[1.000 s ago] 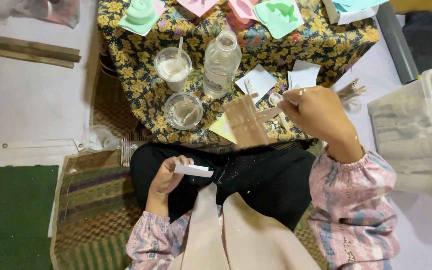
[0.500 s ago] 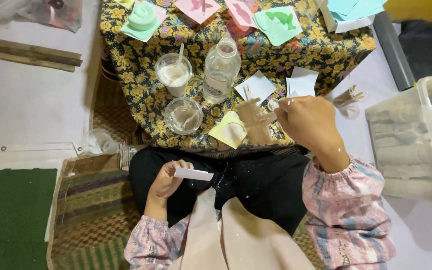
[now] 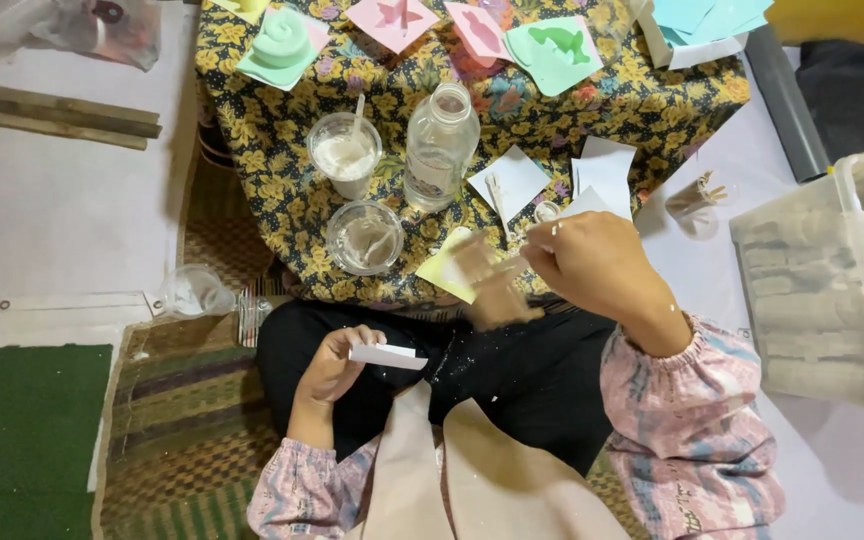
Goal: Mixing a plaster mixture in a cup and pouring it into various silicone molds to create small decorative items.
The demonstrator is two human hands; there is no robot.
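At centre frame the right hand (image 3: 597,265) pinches a thin stick (image 3: 512,262) pointing left over the yellow paper (image 3: 442,270) at the worktop (image 3: 282,180) edge, while the left hand (image 3: 332,365), lower down, clasps a white paper slip (image 3: 387,356).

I'm looking down at a low surface (image 3: 642,95) covered in a yellow floral cloth. Lying on it: a clear plastic bottle (image 3: 439,150) standing upright, a cup of white powder (image 3: 344,155) with a stick in it just left of the bottle, and a second clear cup (image 3: 364,236) sitting nearer the front edge. White paper squares (image 3: 607,170) are lying right of the bottle, and a pale yellow sheet (image 3: 442,268) is hanging at the front edge. Along the far side I'm seeing green moulded shapes (image 3: 277,45) and pink cards (image 3: 392,20). Woven mats (image 3: 182,420) are covering the floor beneath.
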